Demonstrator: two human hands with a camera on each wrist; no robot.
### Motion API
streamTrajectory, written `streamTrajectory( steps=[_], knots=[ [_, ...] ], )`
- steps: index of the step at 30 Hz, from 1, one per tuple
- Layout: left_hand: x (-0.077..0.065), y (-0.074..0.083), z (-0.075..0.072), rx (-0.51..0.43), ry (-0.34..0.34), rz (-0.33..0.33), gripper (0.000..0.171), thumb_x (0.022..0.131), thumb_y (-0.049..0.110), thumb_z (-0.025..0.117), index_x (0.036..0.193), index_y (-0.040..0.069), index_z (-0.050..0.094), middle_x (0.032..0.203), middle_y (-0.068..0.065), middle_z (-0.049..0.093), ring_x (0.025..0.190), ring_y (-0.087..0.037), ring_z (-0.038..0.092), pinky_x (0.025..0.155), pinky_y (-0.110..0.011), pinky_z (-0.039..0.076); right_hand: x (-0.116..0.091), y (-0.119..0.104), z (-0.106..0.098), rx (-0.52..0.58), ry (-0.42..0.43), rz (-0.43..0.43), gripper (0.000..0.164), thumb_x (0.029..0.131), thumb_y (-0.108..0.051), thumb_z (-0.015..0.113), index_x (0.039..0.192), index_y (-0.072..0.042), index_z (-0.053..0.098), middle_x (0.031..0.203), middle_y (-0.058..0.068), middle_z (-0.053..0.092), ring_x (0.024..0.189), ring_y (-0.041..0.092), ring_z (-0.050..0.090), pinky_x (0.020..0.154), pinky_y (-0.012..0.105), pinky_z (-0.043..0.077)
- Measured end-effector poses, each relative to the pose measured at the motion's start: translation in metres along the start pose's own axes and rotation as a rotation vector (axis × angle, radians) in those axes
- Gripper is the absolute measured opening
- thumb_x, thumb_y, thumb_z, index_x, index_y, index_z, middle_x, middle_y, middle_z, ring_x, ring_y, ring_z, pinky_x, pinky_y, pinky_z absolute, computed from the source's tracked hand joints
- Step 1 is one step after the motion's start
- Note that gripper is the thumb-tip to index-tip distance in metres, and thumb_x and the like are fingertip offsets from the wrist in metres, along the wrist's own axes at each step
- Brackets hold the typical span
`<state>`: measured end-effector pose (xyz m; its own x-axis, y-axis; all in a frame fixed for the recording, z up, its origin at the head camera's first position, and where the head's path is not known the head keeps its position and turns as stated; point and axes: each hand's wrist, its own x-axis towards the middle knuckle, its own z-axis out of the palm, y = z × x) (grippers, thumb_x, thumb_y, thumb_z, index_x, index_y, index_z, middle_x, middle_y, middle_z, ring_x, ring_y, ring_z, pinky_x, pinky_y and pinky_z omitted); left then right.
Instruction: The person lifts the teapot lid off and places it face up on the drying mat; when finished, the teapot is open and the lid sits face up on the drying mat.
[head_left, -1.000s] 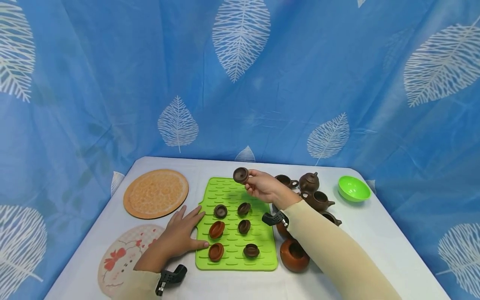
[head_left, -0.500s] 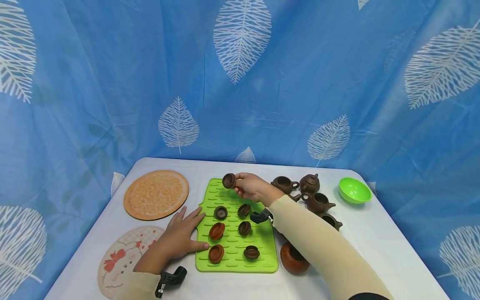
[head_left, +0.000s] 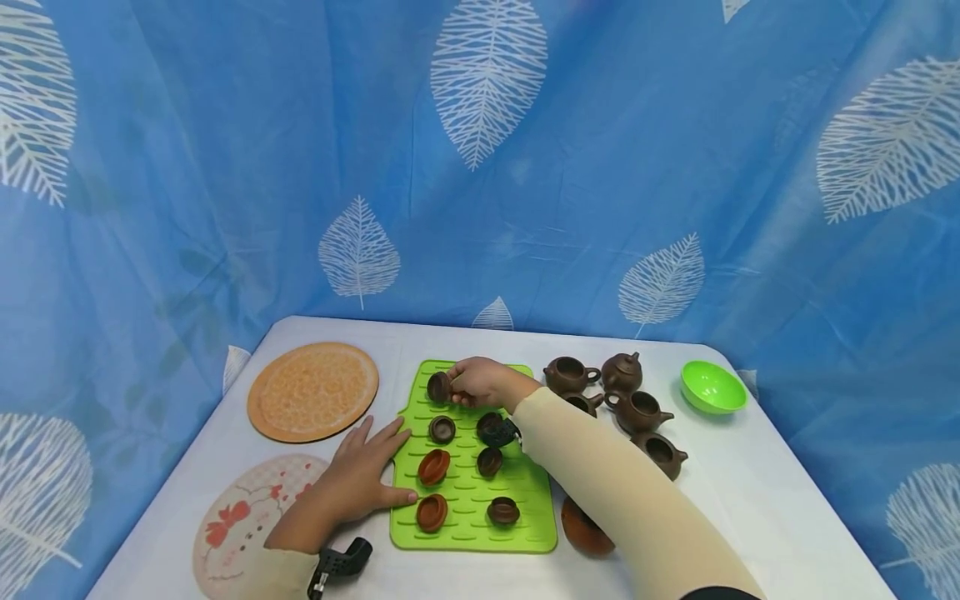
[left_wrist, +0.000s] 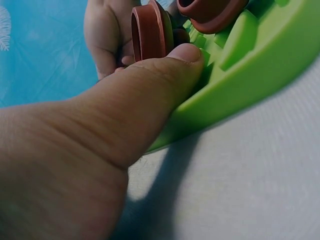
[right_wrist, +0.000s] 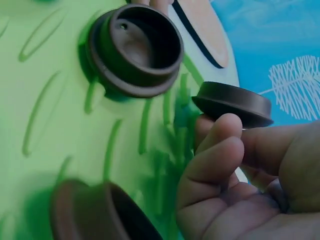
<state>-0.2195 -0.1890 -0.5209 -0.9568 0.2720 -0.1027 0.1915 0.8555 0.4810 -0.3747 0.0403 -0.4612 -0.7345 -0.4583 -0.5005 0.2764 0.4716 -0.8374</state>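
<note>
In the head view my right hand [head_left: 483, 382] pinches a small dark brown teapot lid [head_left: 438, 387] over the far left part of a green ridged mat [head_left: 465, 535]. The right wrist view shows that same lid [right_wrist: 235, 104] between thumb and fingers, its hollow side up. Spread flat, my left hand [head_left: 363, 475] rests at the mat's left edge, its thumb [left_wrist: 150, 75] on the rim near the reddish lids. On the mat lie two reddish lids [head_left: 433, 467] and several dark ones, including one [head_left: 442, 429] just nearer than the held lid.
Several dark lidless teapots [head_left: 639, 410] stand right of the mat, one dark teapot [head_left: 622, 373] with its lid on. A reddish pot [head_left: 587, 531] is partly behind my right sleeve. A green bowl [head_left: 712, 387] sits far right. Two round placemats [head_left: 313, 392] lie left.
My right hand has carried the dark lid leftward and lowered it toward the mat's far left corner. The left hand has stayed in place.
</note>
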Motion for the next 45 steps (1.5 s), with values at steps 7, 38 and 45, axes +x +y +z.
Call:
streamTrajectory(
  steps=[7, 38, 45],
  knots=[
    [0.001, 0.0, 0.0, -0.001, -0.01, -0.002, 0.107, 0.073, 0.073, 0.082, 0.159, 0.021, 0.047, 0.173, 0.0, 0.03, 0.161, -0.047, 0.004, 0.126, -0.07, 0.009, 0.0, 0.0, 0.007, -0.061, 0.01, 0.02, 0.018, 0.11, -0.007, 0.046, 0.105, -0.004, 0.064, 0.088, 0.011, 0.066, 0.068, 0.016, 0.052, 0.061, 0.031, 0.044],
    [-0.001, 0.001, 0.0, -0.001, -0.012, 0.003, 0.107, 0.073, 0.074, 0.082, 0.159, 0.02, 0.048, 0.172, -0.002, 0.031, 0.161, -0.048, 0.006, 0.125, -0.072, 0.01, -0.019, 0.014, -0.025, -0.257, 0.102, -0.068, 0.026, 0.104, -0.012, 0.062, 0.127, -0.002, 0.066, 0.103, 0.012, 0.068, 0.077, 0.021, 0.061, 0.067, 0.035, 0.051],
    [-0.001, -0.002, -0.001, 0.008, -0.005, 0.017, 0.107, 0.073, 0.074, 0.082, 0.159, 0.02, 0.047, 0.172, -0.001, 0.03, 0.161, -0.048, 0.006, 0.125, -0.072, 0.01, -0.043, 0.016, -0.066, -0.182, 0.3, -0.137, 0.038, 0.106, -0.019, 0.06, 0.14, -0.003, 0.059, 0.123, 0.014, 0.064, 0.105, 0.037, 0.066, 0.084, 0.052, 0.054]
  ],
)
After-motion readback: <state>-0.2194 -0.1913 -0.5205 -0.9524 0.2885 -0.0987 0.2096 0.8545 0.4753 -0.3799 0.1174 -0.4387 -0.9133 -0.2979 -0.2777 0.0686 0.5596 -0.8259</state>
